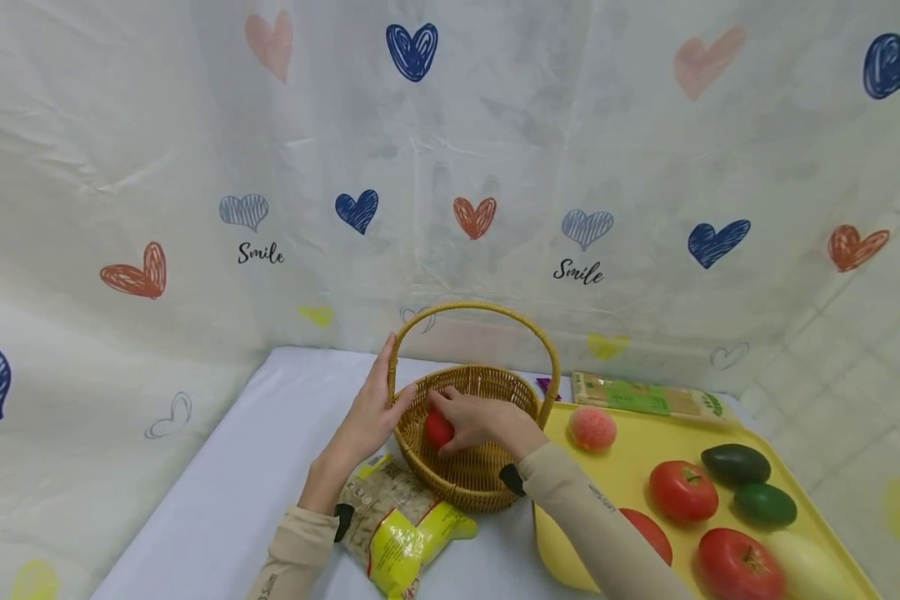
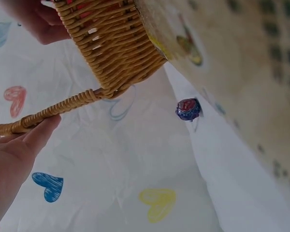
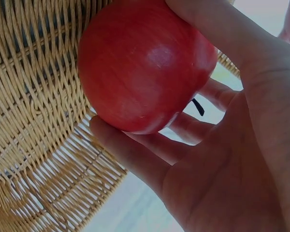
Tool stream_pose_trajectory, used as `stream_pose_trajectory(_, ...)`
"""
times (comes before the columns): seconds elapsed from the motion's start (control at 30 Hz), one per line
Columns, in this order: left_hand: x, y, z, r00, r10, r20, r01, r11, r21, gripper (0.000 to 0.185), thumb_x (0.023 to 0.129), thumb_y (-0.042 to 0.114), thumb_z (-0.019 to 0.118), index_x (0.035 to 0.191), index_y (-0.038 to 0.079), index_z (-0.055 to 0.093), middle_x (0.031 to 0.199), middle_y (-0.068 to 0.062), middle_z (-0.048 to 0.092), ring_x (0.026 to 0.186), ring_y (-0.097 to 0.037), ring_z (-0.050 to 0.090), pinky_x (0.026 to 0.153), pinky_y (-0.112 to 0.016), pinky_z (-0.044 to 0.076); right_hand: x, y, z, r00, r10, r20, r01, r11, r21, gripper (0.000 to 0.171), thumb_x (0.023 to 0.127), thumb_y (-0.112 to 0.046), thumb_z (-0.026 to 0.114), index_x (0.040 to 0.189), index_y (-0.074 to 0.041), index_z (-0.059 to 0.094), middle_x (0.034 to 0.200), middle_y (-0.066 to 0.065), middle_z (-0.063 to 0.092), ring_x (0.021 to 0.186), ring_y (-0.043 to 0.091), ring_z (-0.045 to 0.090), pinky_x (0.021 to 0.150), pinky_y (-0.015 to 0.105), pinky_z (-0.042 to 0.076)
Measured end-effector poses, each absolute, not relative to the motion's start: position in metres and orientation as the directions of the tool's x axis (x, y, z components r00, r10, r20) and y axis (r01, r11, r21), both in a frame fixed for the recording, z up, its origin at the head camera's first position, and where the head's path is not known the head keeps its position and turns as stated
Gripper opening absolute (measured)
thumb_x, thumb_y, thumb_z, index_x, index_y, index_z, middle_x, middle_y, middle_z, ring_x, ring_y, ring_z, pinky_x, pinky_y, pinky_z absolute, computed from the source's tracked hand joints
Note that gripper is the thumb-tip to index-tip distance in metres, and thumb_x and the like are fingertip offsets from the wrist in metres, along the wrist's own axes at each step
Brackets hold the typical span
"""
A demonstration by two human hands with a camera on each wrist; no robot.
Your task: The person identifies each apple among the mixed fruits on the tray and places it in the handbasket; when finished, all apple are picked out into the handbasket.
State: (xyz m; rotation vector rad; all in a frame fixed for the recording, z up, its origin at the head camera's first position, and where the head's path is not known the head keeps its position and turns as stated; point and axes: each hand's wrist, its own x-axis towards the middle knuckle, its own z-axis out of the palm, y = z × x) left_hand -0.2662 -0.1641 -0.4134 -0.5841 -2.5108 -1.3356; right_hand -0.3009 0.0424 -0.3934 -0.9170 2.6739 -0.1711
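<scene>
A wicker basket with a tall arched handle stands on the white-covered table. My right hand reaches inside it and holds a red apple near the basket's left wall. In the right wrist view, the thumb and fingers curve round the apple, and its dark stem points toward the palm. My left hand rests against the left side of the handle, its fingers straight and thumb spread. In the left wrist view, a straight finger lies along the handle.
A yellow tray at right carries a peach, several red apples, dark green avocado-like fruits and a pale oblong item. A plastic food bag lies before the basket. Behind are a flat green package and a wrapped candy.
</scene>
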Motion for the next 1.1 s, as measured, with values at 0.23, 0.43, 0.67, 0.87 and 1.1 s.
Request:
stream_pose_trajectory(0.23, -0.267, -0.163, -0.415, -0.895, 0.233, 0.379, 0.445, 0.498, 0.744, 0.081, 0.107, 0.048, 0.049, 0.164, 0.038, -0.007, 0.175, 0.003, 0.001, 0.162, -0.029, 0.012, 0.126, -0.062, 0.023, -0.300, 0.039, -0.396, -0.772, -0.562, -0.297, -0.535, 0.827, -0.175, 0.092, 0.087, -0.046, 0.081, 0.160, -0.018, 0.033, 0.152, 0.012, 0.046, 0.117, 0.023, 0.063, 0.102, 0.042, 0.055)
stream_pose_trajectory(0.43, -0.267, -0.162, -0.416, -0.895, 0.240, 0.375, 0.445, 0.500, 0.743, 0.080, 0.108, 0.048, 0.048, 0.164, 0.039, -0.008, 0.175, 0.002, 0.001, 0.162, -0.029, 0.011, 0.126, -0.061, 0.023, -0.299, 0.038, -0.399, -0.775, -0.547, -0.315, -0.512, 0.837, -0.193, 0.094, 0.087, -0.045, 0.081, 0.161, -0.018, 0.030, 0.154, 0.013, 0.044, 0.120, 0.024, 0.062, 0.103, 0.045, 0.054)
stream_pose_trajectory(0.67, -0.268, -0.164, -0.417, -0.895, 0.231, 0.380, 0.444, 0.519, 0.731, 0.081, 0.107, 0.050, 0.048, 0.165, 0.036, -0.008, 0.175, 0.002, 0.001, 0.161, -0.030, 0.013, 0.124, -0.062, 0.026, -0.300, 0.036, -0.401, -0.764, -0.568, -0.306, -0.530, 0.823, -0.205, 0.092, 0.085, -0.047, 0.083, 0.158, -0.018, 0.035, 0.142, 0.010, 0.048, 0.112, 0.020, 0.063, 0.099, 0.042, 0.056)
stream_pose_trajectory(0.87, -0.267, -0.165, -0.418, -0.898, 0.230, 0.376, 0.440, 0.518, 0.734, 0.081, 0.107, 0.050, 0.048, 0.163, 0.040, -0.009, 0.175, 0.003, 0.001, 0.161, -0.030, 0.013, 0.124, -0.062, 0.027, -0.300, 0.035, -0.404, -0.752, -0.574, -0.324, -0.524, 0.819, -0.234, 0.085, 0.085, -0.046, 0.083, 0.154, -0.020, 0.039, 0.137, 0.008, 0.049, 0.110, 0.018, 0.062, 0.099, 0.041, 0.056)
stream_pose_trajectory(1.1, -0.268, -0.163, -0.418, -0.899, 0.228, 0.374, 0.437, 0.523, 0.731, 0.082, 0.107, 0.046, 0.050, 0.164, 0.038, -0.009, 0.175, 0.003, 0.001, 0.161, -0.030, 0.014, 0.124, -0.062, 0.027, -0.300, 0.036, -0.404, -0.762, -0.557, -0.331, -0.509, 0.831, -0.226, 0.087, 0.085, -0.047, 0.083, 0.155, -0.021, 0.038, 0.141, 0.007, 0.048, 0.110, 0.018, 0.062, 0.100, 0.042, 0.055)
